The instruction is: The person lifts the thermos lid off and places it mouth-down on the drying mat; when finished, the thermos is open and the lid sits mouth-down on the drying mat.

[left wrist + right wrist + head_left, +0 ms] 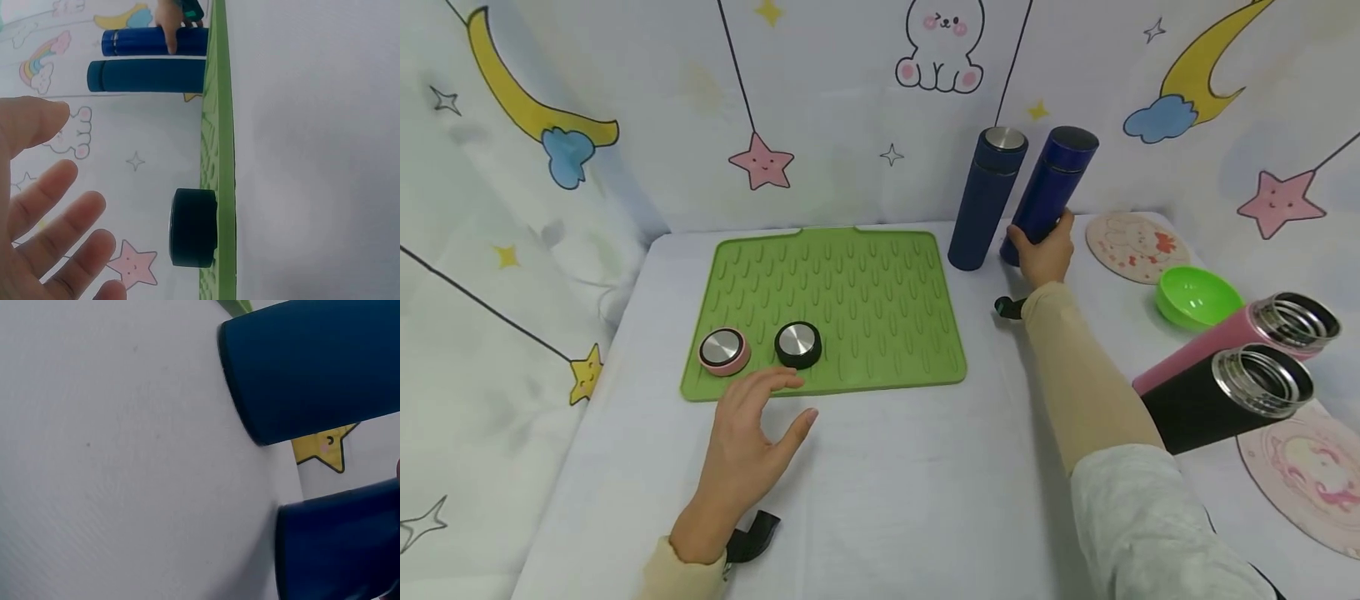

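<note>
At the back right, my right hand [1047, 250] grips the lower part of a glossy blue thermos [1051, 187], which stands upright with its lid on. Just left of it is a matte navy thermos [985, 204] with a silver-topped lid. My left hand [747, 446] hovers by the front edge of a green ridged mat [880, 308], fingers spread and holding nothing. On that mat lie a pink lid [724, 351] and a black lid [798, 344], the black one nearest my left fingertips. In the right wrist view only the bases of both thermoses show.
Two lidless thermoses, one pink [1210, 350] and one black [1202, 400], stand at the right beside my right forearm. Behind them are a bright green bowl [1199, 297] and a round patterned mat [1137, 246]. Another round pink mat [1307, 475] lies at the near right.
</note>
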The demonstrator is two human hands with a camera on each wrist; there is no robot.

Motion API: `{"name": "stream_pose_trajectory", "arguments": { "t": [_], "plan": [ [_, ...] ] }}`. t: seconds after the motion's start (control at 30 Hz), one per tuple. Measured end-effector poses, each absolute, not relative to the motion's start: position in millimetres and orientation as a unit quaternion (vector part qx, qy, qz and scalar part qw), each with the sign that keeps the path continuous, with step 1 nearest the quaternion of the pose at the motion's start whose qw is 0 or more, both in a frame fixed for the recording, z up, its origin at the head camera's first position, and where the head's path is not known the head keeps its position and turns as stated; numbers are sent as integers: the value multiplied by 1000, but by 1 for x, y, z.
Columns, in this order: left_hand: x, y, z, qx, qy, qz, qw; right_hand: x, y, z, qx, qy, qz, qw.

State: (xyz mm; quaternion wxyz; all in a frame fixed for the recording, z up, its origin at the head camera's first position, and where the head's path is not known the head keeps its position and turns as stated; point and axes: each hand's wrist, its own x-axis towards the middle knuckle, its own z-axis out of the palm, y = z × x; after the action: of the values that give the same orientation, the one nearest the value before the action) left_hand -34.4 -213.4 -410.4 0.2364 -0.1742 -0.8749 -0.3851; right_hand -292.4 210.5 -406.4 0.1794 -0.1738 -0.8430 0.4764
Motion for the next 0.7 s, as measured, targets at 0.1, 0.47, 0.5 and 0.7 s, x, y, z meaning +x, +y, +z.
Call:
{"name": "stream_pose_trajectory", "arguments": {
  "t": [0.1, 0.47, 0.5, 0.7],
  "plan": [
    [-34, -212, -410, -175, -875, -386, 233, -285, 211, -406, -179, -840, 480, 177],
    [-32, -208, -410, -178, -875, -390, 225, -222, 189, -403, -211, -815, 501, 201],
    [-32, -208, -410, -178, -875, -390, 223, -214, 187, -404, -209, -816, 500, 199],
    [-31, -204, -411, -181, -877, -391, 214, -163, 180, -401, -185, -834, 493, 162]
  ]
}}
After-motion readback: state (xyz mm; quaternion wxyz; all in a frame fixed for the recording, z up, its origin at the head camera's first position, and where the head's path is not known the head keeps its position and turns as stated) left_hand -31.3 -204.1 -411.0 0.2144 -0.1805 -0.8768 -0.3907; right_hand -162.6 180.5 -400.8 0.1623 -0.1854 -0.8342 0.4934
